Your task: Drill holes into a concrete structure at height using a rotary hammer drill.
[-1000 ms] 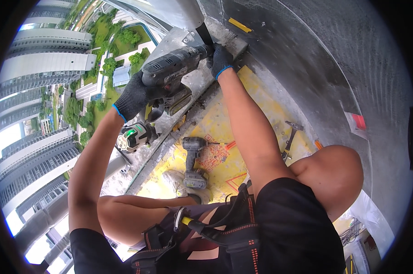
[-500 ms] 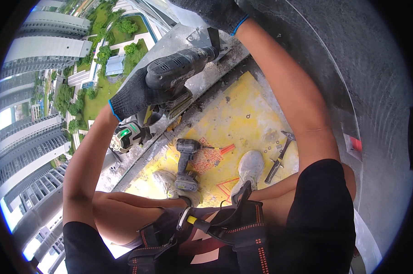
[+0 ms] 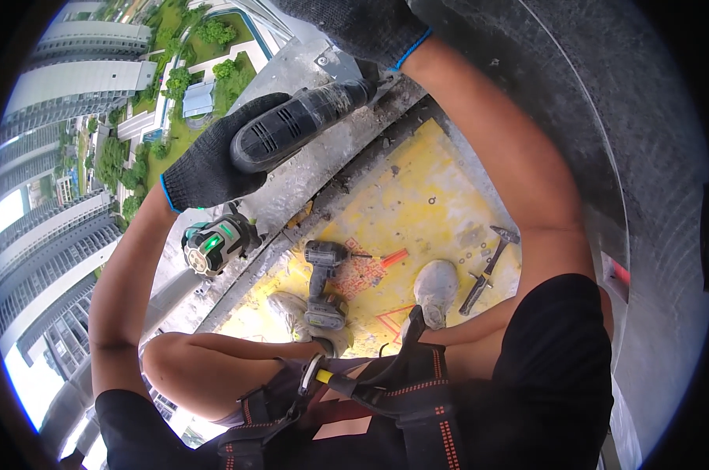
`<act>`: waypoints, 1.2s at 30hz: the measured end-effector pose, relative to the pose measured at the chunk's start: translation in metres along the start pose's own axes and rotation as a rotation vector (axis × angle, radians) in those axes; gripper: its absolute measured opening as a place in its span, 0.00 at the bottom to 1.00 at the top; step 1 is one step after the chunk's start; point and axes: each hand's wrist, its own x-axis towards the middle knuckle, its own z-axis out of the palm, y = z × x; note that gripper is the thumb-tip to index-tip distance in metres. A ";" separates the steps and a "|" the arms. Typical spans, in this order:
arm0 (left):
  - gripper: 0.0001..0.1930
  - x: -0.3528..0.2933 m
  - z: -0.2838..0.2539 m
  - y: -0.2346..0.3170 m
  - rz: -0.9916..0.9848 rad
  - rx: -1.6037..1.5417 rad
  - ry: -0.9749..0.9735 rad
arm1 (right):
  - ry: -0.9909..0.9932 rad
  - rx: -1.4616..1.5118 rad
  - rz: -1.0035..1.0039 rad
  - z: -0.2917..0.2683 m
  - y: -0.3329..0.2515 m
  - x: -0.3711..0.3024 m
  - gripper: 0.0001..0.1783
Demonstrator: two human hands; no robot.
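My left hand (image 3: pixel 217 153), in a dark knit glove with blue cuff trim, wraps the rear of a dusty black power drill (image 3: pixel 288 129). The drill's nose points up and right, over the concrete ledge, and its grip is hidden under the glove. My right hand (image 3: pixel 358 30), gloved alike, reaches to the top edge beside the drill's front end. Its fingers run out of the picture, so their grip cannot be seen. Just below my left hand, a laser level (image 3: pixel 217 241) with a glowing green light stands on the ledge (image 3: pixel 311 168).
On the yellow dusty board (image 3: pixel 401 196) between my feet lie a cordless driver (image 3: pixel 323 282) with a long bit, a hammer (image 3: pixel 487 270) and several washers. A dark curved wall (image 3: pixel 644 157) rises at right. Beyond the ledge at left is a deep drop to buildings and greenery (image 3: pixel 166 86).
The drill has rolled in my left hand, and its top casing now faces up. My left hand has shifted slightly left, uncovering more of the laser level. My right hand has barely moved.
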 end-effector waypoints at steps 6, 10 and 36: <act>0.33 -0.016 0.039 0.020 -0.361 -0.477 0.159 | 0.013 -0.029 0.028 -0.002 0.000 -0.001 0.24; 0.27 -0.016 0.063 0.035 -0.460 -0.898 0.260 | 0.029 -0.009 0.002 -0.001 -0.002 0.000 0.22; 0.29 -0.021 0.037 0.002 -0.300 -0.443 0.131 | -0.437 -0.994 -0.075 -0.088 0.079 -0.167 0.20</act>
